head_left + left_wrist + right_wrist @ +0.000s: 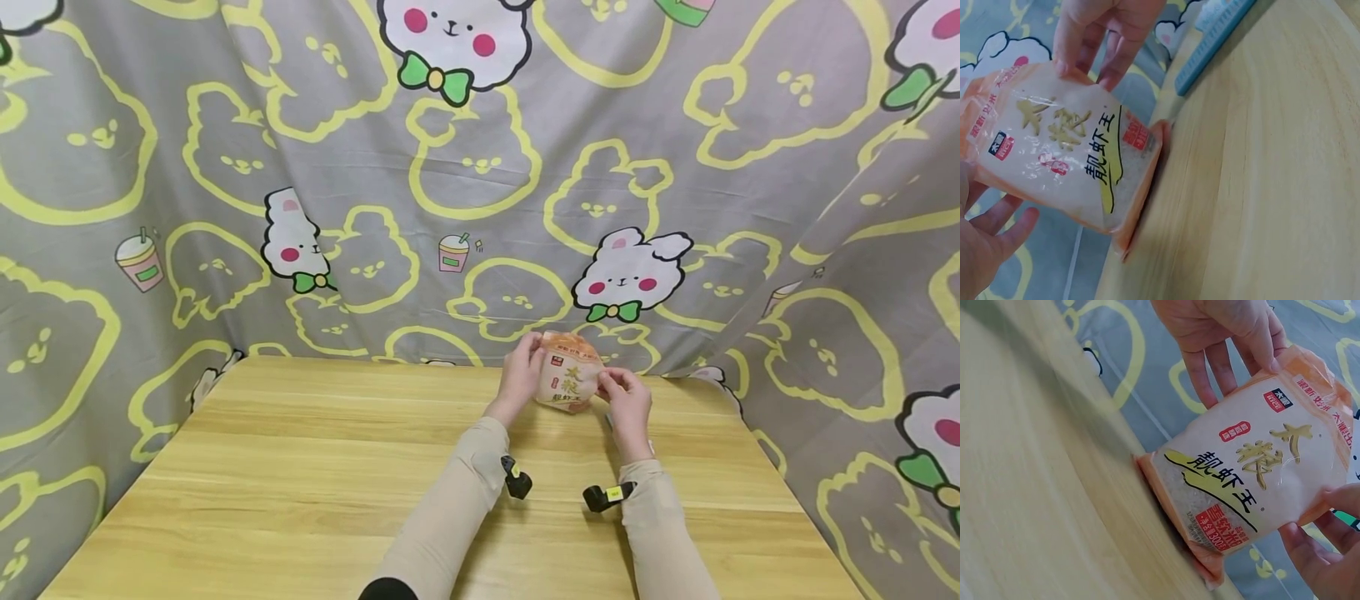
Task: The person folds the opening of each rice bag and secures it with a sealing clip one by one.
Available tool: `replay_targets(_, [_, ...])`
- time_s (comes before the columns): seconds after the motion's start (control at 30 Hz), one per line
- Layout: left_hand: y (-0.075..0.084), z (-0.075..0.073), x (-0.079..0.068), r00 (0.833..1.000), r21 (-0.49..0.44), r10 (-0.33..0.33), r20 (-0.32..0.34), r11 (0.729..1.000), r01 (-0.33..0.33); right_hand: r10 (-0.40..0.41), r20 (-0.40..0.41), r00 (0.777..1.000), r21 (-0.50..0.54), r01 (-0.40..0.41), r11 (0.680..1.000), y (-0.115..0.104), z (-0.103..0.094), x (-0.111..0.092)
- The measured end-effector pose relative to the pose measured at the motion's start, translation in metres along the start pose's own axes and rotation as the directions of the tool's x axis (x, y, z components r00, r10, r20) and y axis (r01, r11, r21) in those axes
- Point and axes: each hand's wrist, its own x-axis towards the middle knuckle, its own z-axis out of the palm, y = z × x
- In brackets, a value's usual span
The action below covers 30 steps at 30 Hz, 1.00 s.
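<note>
An orange and white plastic bag of rice stands upright near the far edge of the table, its lower edge right at the wood. My left hand holds its left side, thumb on the front and fingers behind. On the other side, my right hand pinches the bag's edge between thumb and fingers. Gold and black lettering on the bag's front faces me, and grains show through a clear part near the bottom. In the left wrist view, a blue ridged object lies on the table beyond my right hand.
The wooden table reaches back to a grey curtain printed with yellow outlines and white rabbits. The curtain also hangs along both sides. Black wrist cameras sit on my left sleeve and right sleeve.
</note>
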Motion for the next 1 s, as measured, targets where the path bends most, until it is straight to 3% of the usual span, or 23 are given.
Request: replay_targets(1.0, [0.002, -0.015, -0.003, 0.999, -0.007, 0.009, -0.04, 1.0, -0.009, 0.013, 0.071, 0.997, 0.099, -0.02, 0.995, -0.011, 0.003, -0.001])
